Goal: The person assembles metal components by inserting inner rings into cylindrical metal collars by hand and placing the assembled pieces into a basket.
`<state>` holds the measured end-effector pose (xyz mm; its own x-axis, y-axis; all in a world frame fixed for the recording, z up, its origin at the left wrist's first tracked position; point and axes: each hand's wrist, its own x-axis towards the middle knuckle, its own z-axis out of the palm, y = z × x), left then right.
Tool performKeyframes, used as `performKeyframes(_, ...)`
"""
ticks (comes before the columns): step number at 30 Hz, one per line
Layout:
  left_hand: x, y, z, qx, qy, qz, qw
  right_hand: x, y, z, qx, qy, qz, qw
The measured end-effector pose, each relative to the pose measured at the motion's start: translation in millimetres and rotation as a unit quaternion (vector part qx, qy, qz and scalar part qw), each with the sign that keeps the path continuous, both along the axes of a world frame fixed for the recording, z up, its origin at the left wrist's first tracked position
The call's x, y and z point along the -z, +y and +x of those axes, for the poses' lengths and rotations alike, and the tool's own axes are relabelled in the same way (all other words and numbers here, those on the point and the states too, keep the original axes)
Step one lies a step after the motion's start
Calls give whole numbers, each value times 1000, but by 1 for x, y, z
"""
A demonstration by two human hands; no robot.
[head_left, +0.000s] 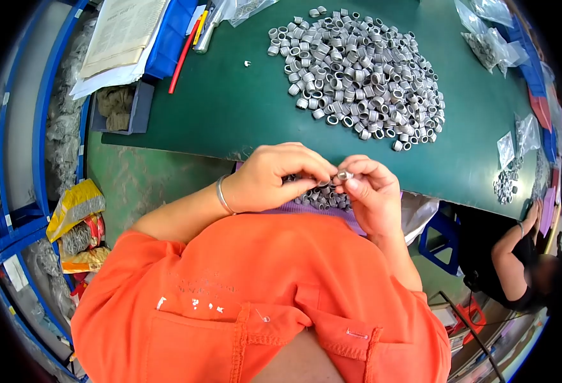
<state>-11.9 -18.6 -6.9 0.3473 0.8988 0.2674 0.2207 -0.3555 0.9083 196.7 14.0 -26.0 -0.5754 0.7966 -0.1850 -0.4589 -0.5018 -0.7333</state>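
The right hand is pinching a small metal ring between its fingertips, and the left hand is curling shut against it over a lapful of rings. Beyond both hands, a green bench is carrying a heap of rings; blue shelving is standing left of them.

printed papers top left, text too blurred to read

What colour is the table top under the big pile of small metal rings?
Dark green: the table top under the pile of small metal rings, shown best in the head view.
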Motion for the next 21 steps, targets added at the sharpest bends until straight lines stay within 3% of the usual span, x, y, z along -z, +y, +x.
performKeyframes(1,-3,2,-1,-11,45,25,999,1,-1,0,7,-58,95,994)
performKeyframes(2,-8,2,1,-25,90,49,994,-1,-1,-2,7,-58,98,993)
performKeyframes(3,-10,-2,3,-62,41,-29,997,-5,-2,-3,11,-124,158,980)
performKeyframes(4,-9,-1,5,-66,39,-28,997,-9,-4,-5,12,-190,216,958)
performKeyframes(6,-5,-2,8,-44,-50,-138,988,-14,-5,-11,13,-171,149,974)
performKeyframes(8,4,1,7,-53,-33,-75,995,-14,4,-12,-49,-180,121,975)
performKeyframes(9,10,0,8,-75,-96,-133,984,-9,10,-16,-4,-257,171,951)
performKeyframes(10,14,0,10,-96,-159,-190,964,-1,25,-16,62,-381,442,809)
performKeyframes(11,12,-1,11,-113,-216,-260,934,1,36,-22,108,-428,512,737)
performKeyframes(12,12,-1,12,-113,-217,-261,934,3,43,-25,152,-468,573,655)
performKeyframes(13,12,0,11,-110,-258,-283,917,4,45,-27,152,-468,573,655)
performKeyframes(15,11,1,9,-105,-304,-313,894,2,49,-32,159,-519,593,595)
performKeyframes(18,9,1,5,-130,-312,-351,874,0,49,-26,182,-459,594,635)
performKeyframes(19,9,2,3,-129,-313,-351,873,-1,46,-22,175,-434,536,703)
performKeyframes(21,10,5,1,-156,-291,-338,882,-14,36,-15,110,-326,241,908)
